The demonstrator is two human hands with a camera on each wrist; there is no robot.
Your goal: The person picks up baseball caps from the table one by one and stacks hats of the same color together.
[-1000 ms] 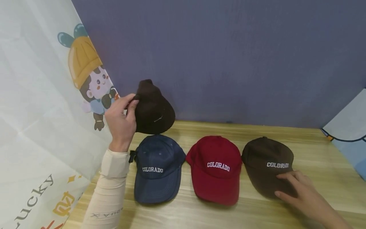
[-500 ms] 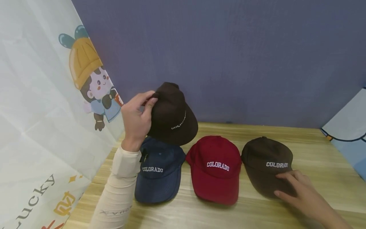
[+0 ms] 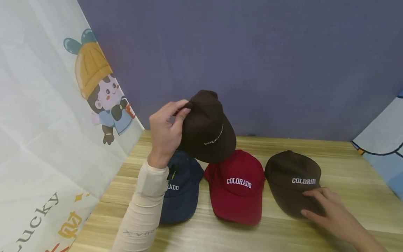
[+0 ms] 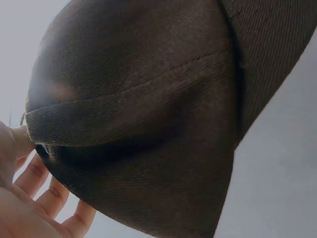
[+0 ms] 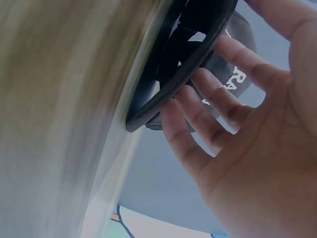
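Observation:
In the head view my left hand (image 3: 167, 131) pinches a dark brown baseball cap (image 3: 206, 126) at its crown, between thumb and fingertips. This cap hangs tilted above the table, its lettering partly readable. Close up in the left wrist view, the cap's crown (image 4: 133, 99) fills much of the frame. My right hand (image 3: 335, 215) touches the brim of another brown baseball cap (image 3: 292, 171), lettered COLORADO, which sits on the table. Seen in the right wrist view, its fingers (image 5: 218, 94) lie loosely extended against the brim's edge.
A red COLORADO cap (image 3: 237, 178) and a navy one (image 3: 185, 196) stand left of the right-hand brown cap; my left arm partly covers the navy one. The wood-grain table (image 3: 233, 238) meets a grey-blue wall (image 3: 267, 70). A white printed sheet (image 3: 41, 115) borders the left.
My left hand has carried the held brown cap rightward, from behind the navy cap to above the gap before the red one. Its front has turned more into view. The right hand stays put.

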